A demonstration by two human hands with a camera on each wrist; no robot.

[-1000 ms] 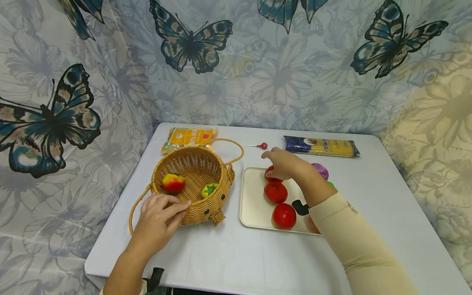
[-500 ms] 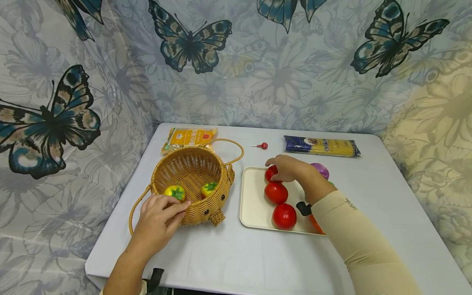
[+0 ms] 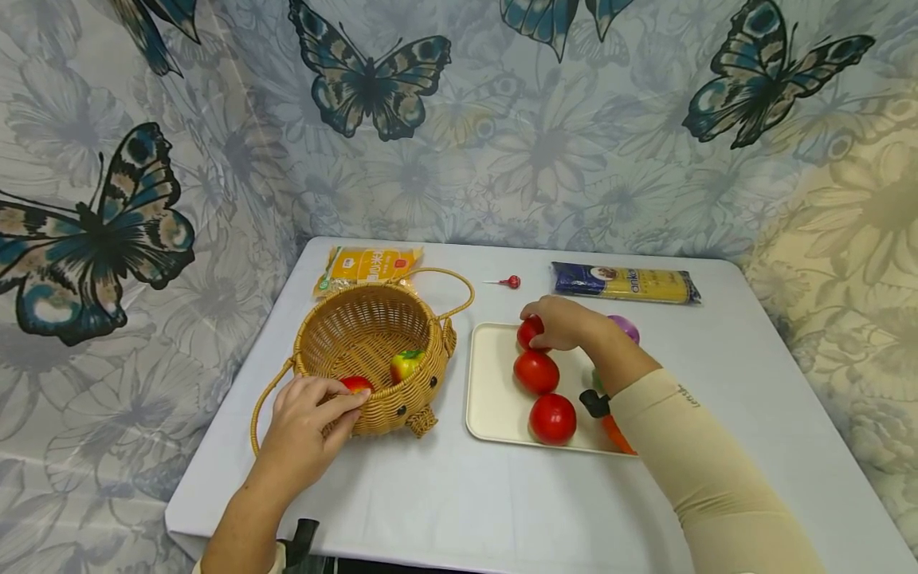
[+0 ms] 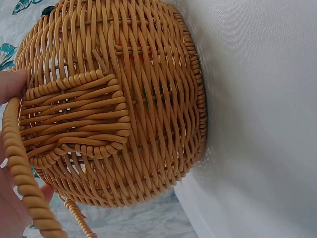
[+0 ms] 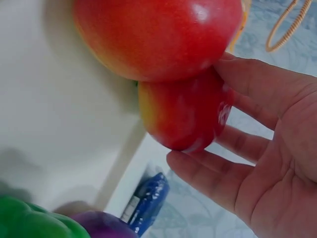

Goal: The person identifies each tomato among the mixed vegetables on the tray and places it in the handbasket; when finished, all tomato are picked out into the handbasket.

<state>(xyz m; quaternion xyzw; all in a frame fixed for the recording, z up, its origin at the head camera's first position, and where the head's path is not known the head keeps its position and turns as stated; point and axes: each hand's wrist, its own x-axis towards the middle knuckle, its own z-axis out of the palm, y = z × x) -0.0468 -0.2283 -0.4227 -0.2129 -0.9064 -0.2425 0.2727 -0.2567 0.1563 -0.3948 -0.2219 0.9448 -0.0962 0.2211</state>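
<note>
1. Right sleeve: cream, long, close-fitting, creased partway up.
2. Right cuff: plain; small dark lettering close by, too small to read.
3. Black rounded piece at right wrist.
4. Left sleeve: cream, mere sliver visible.
5. Black strap-like piece beside it.
6. 2 bare hands: left hand, right hand.
</note>
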